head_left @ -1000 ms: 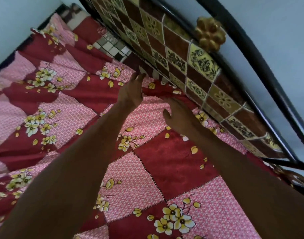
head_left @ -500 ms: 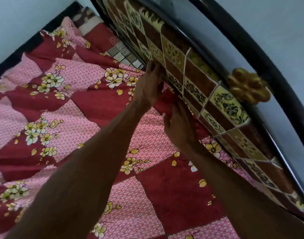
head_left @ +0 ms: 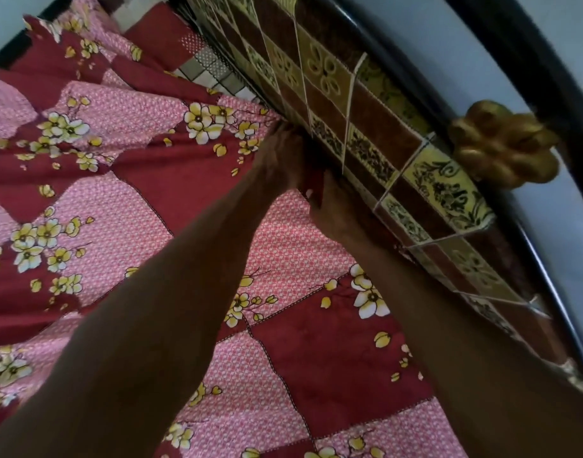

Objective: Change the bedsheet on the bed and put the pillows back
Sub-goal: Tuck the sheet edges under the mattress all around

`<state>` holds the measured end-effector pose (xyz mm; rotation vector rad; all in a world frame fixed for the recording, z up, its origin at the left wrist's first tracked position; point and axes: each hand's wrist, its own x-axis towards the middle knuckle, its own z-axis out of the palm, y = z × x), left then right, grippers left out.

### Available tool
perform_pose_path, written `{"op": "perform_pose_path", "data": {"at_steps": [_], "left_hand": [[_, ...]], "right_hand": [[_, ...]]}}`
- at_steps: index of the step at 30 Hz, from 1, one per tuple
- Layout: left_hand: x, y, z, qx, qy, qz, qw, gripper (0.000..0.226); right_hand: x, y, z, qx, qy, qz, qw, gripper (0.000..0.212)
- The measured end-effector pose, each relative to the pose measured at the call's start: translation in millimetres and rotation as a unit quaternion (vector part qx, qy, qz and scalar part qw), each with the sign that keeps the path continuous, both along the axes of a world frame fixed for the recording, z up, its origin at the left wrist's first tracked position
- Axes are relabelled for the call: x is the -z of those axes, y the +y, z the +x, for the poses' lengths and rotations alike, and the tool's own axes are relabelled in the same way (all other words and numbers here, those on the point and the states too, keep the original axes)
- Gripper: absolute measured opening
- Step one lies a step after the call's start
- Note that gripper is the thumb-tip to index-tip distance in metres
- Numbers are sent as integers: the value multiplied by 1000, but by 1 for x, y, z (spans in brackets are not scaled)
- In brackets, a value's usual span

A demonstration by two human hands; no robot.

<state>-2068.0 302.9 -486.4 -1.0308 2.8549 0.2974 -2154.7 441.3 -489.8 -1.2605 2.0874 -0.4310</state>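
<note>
Both hands, left hand [head_left: 280, 160] & right hand [head_left: 329, 209], are pushing the bedsheet [head_left: 171, 180] edge down at the far-right headboard [head_left: 376, 133], finger state hidden, can't tell; sheet's risking bunching or popping out w/ a shallow tuck.

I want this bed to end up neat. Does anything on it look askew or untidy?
Yes. The red floral bedsheet lies in loose folds toward the far left, not flat. Near the headboard, a strip of checked cloth shows uncovered. Both hands work at that edge.
</note>
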Motion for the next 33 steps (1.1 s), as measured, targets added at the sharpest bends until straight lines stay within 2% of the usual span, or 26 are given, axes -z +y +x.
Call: {"op": "perform_pose_path", "data": {"at_steps": [3, 5, 8, 10, 11, 13, 15, 19, 23, 27, 30, 33], "left_hand": [[-2, 5, 7, 24, -35, -5, 999, 46], [2, 14, 17, 51, 7, -12, 999, 49], [7, 27, 17, 74, 6, 2, 997, 53], [9, 30, 7, 41, -28, -10, 999, 51], [7, 31, -1, 17, -42, -14, 999, 48], [1, 37, -13, -15, -41, -8, 999, 39], [-8, 48, -8, -8, 10, 5, 1000, 36], [-19, 98, 36, -85, 135, 73, 984, 48], [-16, 173, 91, -171, 168, 79, 968, 41], [-11, 251, 137, -239, 171, 62, 954, 35], [-10, 309, 161, -279, 175, 49, 943, 18], [-10, 366, 184, -313, 175, 62, 931, 19]], "right_hand": [[-7, 12, 4, 31, 38, -77, 996, 54], [-10, 23, 6, 26, 58, -100, 993, 52], [-4, 31, -2, 4, 56, -63, 996, 62], [8, 24, -9, 7, 100, -83, 992, 56], [14, 17, -14, 13, 85, -102, 991, 51], [-7, 12, -22, -44, 32, -26, 998, 45], [-13, 16, -26, -90, 8, 6, 996, 40], [-5, 62, -16, -35, 66, -132, 988, 48], [-8, 120, -8, -19, 18, -135, 990, 49], [-17, 182, 11, -16, -24, -173, 984, 39], [-25, 224, 31, -9, -110, -137, 984, 38], [-22, 271, 50, -29, -141, -101, 984, 33]]}}
